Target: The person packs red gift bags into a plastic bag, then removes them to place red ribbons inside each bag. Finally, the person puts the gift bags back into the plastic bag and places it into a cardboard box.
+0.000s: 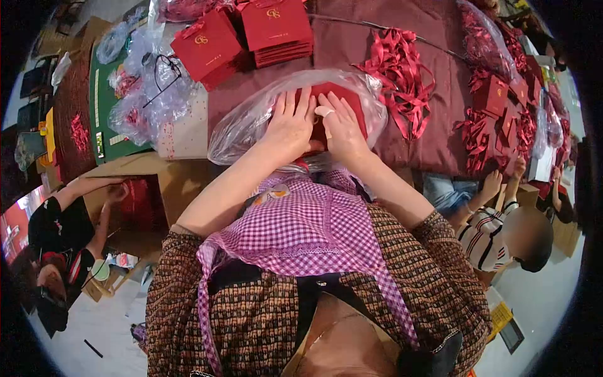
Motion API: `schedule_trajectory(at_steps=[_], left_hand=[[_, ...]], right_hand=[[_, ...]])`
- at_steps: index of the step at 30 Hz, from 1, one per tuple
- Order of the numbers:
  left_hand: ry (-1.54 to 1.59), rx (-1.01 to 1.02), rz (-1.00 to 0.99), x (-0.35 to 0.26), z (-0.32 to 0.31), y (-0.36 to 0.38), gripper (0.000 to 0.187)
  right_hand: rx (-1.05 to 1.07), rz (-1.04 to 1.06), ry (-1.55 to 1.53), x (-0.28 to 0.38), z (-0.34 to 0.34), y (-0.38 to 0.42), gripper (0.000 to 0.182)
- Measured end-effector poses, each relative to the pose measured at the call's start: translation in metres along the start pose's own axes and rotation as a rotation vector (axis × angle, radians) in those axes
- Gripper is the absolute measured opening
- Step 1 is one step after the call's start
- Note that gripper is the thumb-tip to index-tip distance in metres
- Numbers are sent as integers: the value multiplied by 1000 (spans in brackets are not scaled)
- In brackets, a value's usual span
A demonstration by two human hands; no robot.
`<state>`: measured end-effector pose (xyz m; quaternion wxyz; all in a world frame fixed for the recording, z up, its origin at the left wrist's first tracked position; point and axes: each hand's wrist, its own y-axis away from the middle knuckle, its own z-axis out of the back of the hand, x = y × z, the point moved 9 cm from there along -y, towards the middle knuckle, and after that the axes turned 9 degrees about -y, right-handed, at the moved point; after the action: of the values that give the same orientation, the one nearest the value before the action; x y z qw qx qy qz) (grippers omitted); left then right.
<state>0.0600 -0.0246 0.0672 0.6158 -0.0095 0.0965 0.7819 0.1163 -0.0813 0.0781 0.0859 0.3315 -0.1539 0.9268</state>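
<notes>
Red item (353,102) lies on the maroon cloth (443,107) in front of the person, with a clear plastic bag (235,141) spread around it; how far the bag covers it is hard to tell. The left hand (292,125) rests over its left part, fingers long and loosely together. The right hand (342,129), with a ring on one finger, lies just beside it, likewise flat, fingers extended and slightly parted. Beyond the bag, two stacks of red packets with gold print (276,28) stand side by side, the left one turned at an angle. Right of the bag is a loose heap of red ribbons (404,81). Crumpled clear plastic (141,110) sits to the left, partly over a green surface (107,100). Farther right, a person in a striped top (487,242) sits at the same table.
</notes>
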Motion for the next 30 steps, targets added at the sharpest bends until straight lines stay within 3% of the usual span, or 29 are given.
schedule_trajectory(at_steps=[9,14,17,20,24,26,27,29,30], left_hand=[[7,-12,15,2,2,0,87],[-163,-170,-21,1,3,5,77],[-36,-182,7,-2,12,11,84],[74,-71,18,-3,16,8,87],[95,-194,26,2,20,5,85],[315,-27,11,4,28,7,83],[469,-108,21,9,35,12,72],[763,142,-27,20,109,31,50],[986,-60,-20,42,128,43,29]], right_hand=[[6,12,-13,6,3,-3,29],[69,-10,3,17,16,-18,33],[49,127,152,35,21,-22,35],[118,154,256,29,11,-20,44],[180,162,363,16,-3,-14,53],[170,190,385,18,0,-15,54],[194,167,390,16,-2,-12,52],[230,149,411,11,-3,-13,49],[198,142,416,10,0,-12,48]])
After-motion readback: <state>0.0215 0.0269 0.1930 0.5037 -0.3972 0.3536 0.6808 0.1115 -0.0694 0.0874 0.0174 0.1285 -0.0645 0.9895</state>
